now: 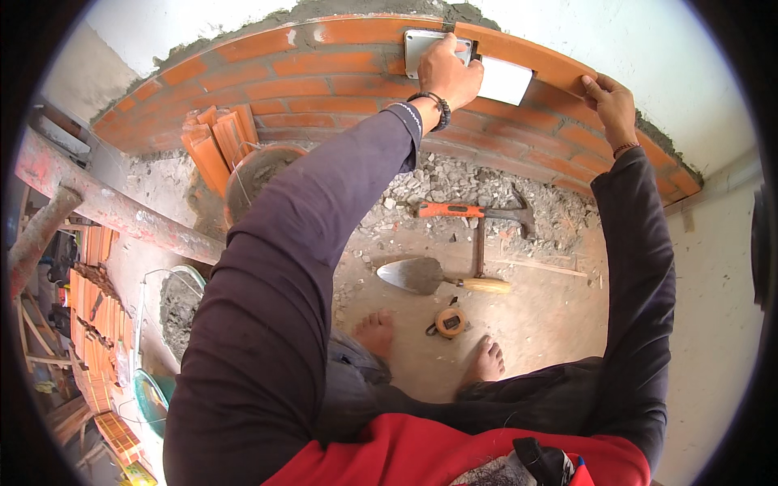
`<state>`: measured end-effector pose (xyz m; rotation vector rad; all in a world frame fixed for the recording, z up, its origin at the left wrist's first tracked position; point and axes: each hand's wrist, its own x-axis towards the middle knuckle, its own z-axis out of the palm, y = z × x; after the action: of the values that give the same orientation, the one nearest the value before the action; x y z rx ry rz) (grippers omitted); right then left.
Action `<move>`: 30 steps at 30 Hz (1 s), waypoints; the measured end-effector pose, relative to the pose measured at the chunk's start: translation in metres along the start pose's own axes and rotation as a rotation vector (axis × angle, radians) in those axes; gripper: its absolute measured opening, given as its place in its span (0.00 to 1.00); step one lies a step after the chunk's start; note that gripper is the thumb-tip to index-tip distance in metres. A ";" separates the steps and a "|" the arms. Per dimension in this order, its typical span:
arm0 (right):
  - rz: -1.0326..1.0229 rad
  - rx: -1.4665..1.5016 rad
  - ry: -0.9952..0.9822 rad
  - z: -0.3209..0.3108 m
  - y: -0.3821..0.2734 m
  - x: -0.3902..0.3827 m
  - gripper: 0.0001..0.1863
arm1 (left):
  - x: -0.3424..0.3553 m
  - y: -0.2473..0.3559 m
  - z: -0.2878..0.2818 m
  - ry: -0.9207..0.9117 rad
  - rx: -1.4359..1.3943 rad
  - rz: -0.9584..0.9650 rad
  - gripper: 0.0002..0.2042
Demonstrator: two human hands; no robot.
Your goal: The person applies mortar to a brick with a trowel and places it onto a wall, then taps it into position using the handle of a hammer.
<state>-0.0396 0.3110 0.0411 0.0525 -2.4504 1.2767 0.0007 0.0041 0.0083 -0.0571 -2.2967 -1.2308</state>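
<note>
From the head view, we catch both arms stretched forward in long dark sleeves [296, 231], reaching for the curved-looking wall of orange bricks and grey mortar [304, 85]. The left hand [450, 74] arches over a silver-grey, round-cornered rectangular metal piece [416, 55], back of the hand toward us, fingers bent and set close together, the foremost one stretching to the wall's upper edge; whether it grips or merely presses, we cannot tell. A dark beaded bracelet [442, 110] circles that wrist.

Over on the right, the forearm rises almost straight, and the right hand [613, 107] pinches the far right end of a long, flat orange clay brick [527, 55], thumb and fingers narrow on it. We have that brick lying along the top of the wall, just above a bright white rectangle [506, 83]. Below, between the arms, we spot an orange-handled hammer [450, 210] and a steel trowel with a wooden handle [413, 275] on the dusty ground [535, 320].
</note>
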 end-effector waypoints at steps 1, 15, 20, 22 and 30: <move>0.007 0.010 -0.006 0.002 0.001 0.000 0.20 | 0.001 -0.001 0.000 -0.003 0.012 0.003 0.22; 0.030 0.065 0.017 0.016 -0.001 -0.007 0.19 | -0.003 -0.006 0.003 0.046 0.188 0.089 0.28; 0.036 0.078 0.020 0.014 0.000 -0.008 0.18 | -0.005 0.002 -0.005 -0.073 0.110 0.050 0.32; 0.033 0.090 0.025 0.012 0.002 -0.007 0.18 | -0.005 0.007 -0.006 -0.100 0.075 0.027 0.30; 0.040 0.123 0.029 0.016 -0.004 -0.011 0.19 | -0.002 -0.006 0.005 0.084 0.124 0.131 0.23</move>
<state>-0.0333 0.2943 0.0321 0.0174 -2.3575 1.4344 -0.0010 0.0048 0.0007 -0.1073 -2.2528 -1.0050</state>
